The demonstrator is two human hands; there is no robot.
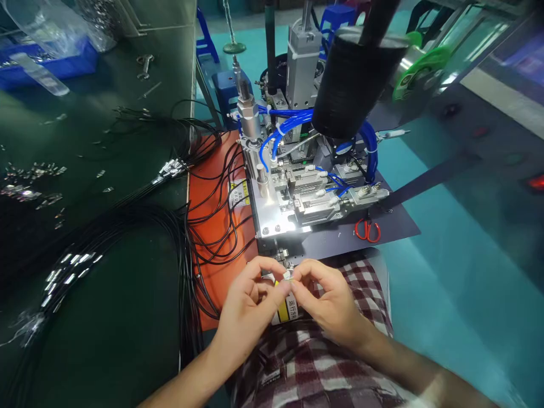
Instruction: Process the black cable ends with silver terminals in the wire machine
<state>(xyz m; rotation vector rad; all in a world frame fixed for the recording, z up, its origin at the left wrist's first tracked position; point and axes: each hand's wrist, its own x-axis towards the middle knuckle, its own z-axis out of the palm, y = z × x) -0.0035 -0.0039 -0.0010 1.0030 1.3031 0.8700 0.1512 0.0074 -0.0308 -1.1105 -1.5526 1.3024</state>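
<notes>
My left hand [250, 303] and my right hand [334, 300] meet in front of the machine, thumbs and index fingers pinched together. Between their fingertips is a small whitish piece [288, 275], mostly covered by the fingers, so its exact kind cannot be made out. Just below and behind the fingers shows a yellow-and-white label [284, 311]. Beyond the hands stands a metal machine [272, 212] with blue air hoses [293, 120]. To the left, black cables [170, 226] run in bundles, with shiny metal ends [70, 275] on the dark table.
An orange board [225, 277] lies under the cables beside the machine. Red-handled scissors [368, 231] rest at its right. Loose metal parts [32, 181], a wrench [145, 67] and a blue tray [76, 62] are on the left table. A black cylinder [355, 85] hangs above the machine.
</notes>
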